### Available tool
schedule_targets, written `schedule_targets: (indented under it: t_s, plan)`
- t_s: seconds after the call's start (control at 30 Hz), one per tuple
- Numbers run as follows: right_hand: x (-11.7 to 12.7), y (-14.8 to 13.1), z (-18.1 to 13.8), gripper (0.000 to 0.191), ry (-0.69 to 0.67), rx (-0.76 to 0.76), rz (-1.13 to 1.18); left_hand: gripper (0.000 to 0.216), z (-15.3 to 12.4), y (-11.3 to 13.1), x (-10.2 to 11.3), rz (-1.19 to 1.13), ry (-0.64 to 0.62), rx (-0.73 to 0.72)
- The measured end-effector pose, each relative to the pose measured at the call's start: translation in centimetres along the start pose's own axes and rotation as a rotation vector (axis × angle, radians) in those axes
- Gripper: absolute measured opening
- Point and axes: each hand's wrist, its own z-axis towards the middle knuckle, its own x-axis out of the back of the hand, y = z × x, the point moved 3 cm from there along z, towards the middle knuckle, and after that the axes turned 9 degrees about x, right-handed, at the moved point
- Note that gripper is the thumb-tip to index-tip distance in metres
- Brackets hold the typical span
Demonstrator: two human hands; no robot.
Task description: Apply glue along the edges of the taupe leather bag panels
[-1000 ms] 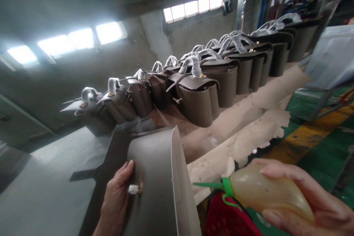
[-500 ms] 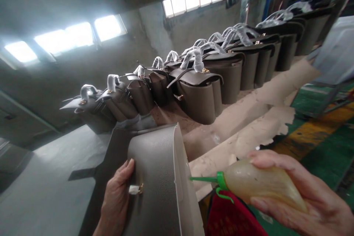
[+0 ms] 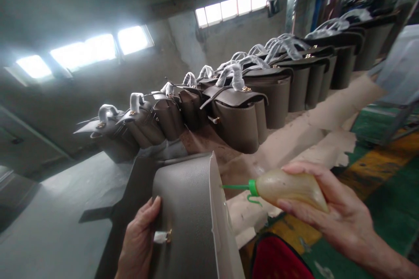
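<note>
My left hand (image 3: 140, 237) grips the left side of a grey-brown leather bag panel (image 3: 185, 209), thumb on its face and the other fingers hidden behind. A small metal clasp (image 3: 163, 237) wrapped in white sits on the panel near the thumb. My right hand (image 3: 330, 209) is wrapped round a squeeze bottle (image 3: 288, 185) of yellowish liquid, held nearly level. The bottle's thin green nozzle (image 3: 235, 187) points left, its tip at the pale inner side (image 3: 225, 218) of the panel, near the edge; whether it touches I cannot tell.
Several finished-looking handbags (image 3: 237, 122) with plastic-wrapped handles stand in a row behind. Brown paper (image 3: 304, 152) with torn edges covers the table under them. A grey tabletop (image 3: 59, 213) lies to the left, a red cloth item (image 3: 278, 259) below, and a green and yellow floor (image 3: 376, 165) at right.
My right hand has moved the bottle up and a little left, so the nozzle tip is now higher along the panel's edge. My left hand keeps its hold; the view has shifted slightly.
</note>
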Motion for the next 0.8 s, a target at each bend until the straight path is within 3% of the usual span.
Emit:
schedule_targets:
  t_s: [0.33,0.53,0.6,0.8]
  plan:
    - [1.5,-1.2,-1.4,0.033,-0.126,-0.103,0.182,0.013,0.2,0.0,0.0,0.047,-0.093,-0.03]
    - [2.6,-1.0,-4.0,0.039,-0.206,-0.251,0.21,0.01,0.2,0.0,0.0,0.061,-0.069,-0.041]
    - [2.8,-1.0,-4.4,0.038,-0.182,-0.286,0.175,0.011,-0.1,0.1,-0.2,0.057,-0.063,-0.052]
    - [2.5,-1.9,-4.5,0.038,0.062,-0.418,-0.025,0.013,-0.5,0.1,-0.2,0.08,-0.038,-0.038]
